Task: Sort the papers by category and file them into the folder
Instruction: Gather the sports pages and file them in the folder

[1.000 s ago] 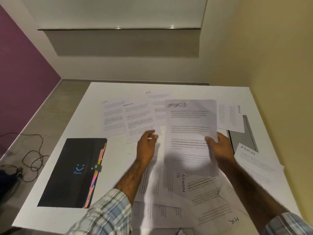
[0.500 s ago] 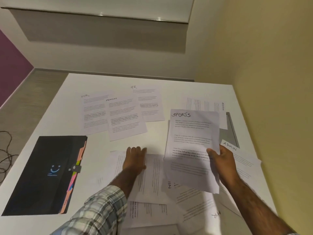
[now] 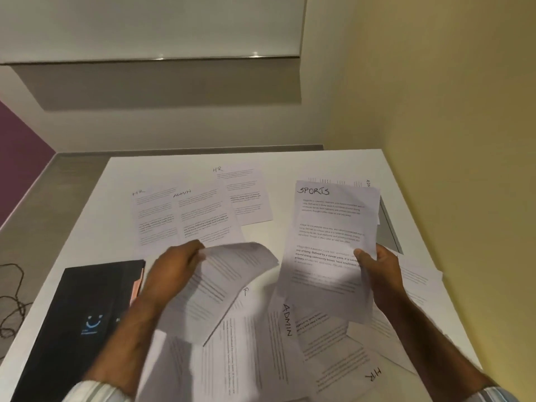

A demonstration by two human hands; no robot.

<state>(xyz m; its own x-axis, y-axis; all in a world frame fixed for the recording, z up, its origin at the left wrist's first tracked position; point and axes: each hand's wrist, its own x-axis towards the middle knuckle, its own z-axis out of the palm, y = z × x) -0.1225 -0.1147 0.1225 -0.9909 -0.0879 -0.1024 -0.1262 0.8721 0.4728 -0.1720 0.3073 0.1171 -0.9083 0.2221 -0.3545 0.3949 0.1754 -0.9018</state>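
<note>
My right hand (image 3: 380,271) holds a sheet headed SPORTS (image 3: 330,245) by its right edge, raised above the table. A second sheet (image 3: 220,285) is lifted and curling in my left hand (image 3: 171,271), which grips its upper left corner; its heading is hidden. Under both hands lies a loose heap of papers (image 3: 278,352), some marked ADMIN and HR. Further back, two HR sheets (image 3: 153,219) (image 3: 246,195) and an ADMIN sheet (image 3: 206,219) lie flat. The black folder (image 3: 81,323) with coloured tabs lies shut at the left.
The white table (image 3: 185,166) stands against a yellow wall on the right. A grey flat object (image 3: 387,230) lies by that wall, partly under paper. More sheets (image 3: 417,288) spread at the right edge. A dark cable (image 3: 13,303) coils on the floor to the left.
My left hand, flat on the heap before, has picked up a sheet and lifted it. The SPORTS sheet has shifted right and a little up in my right hand.
</note>
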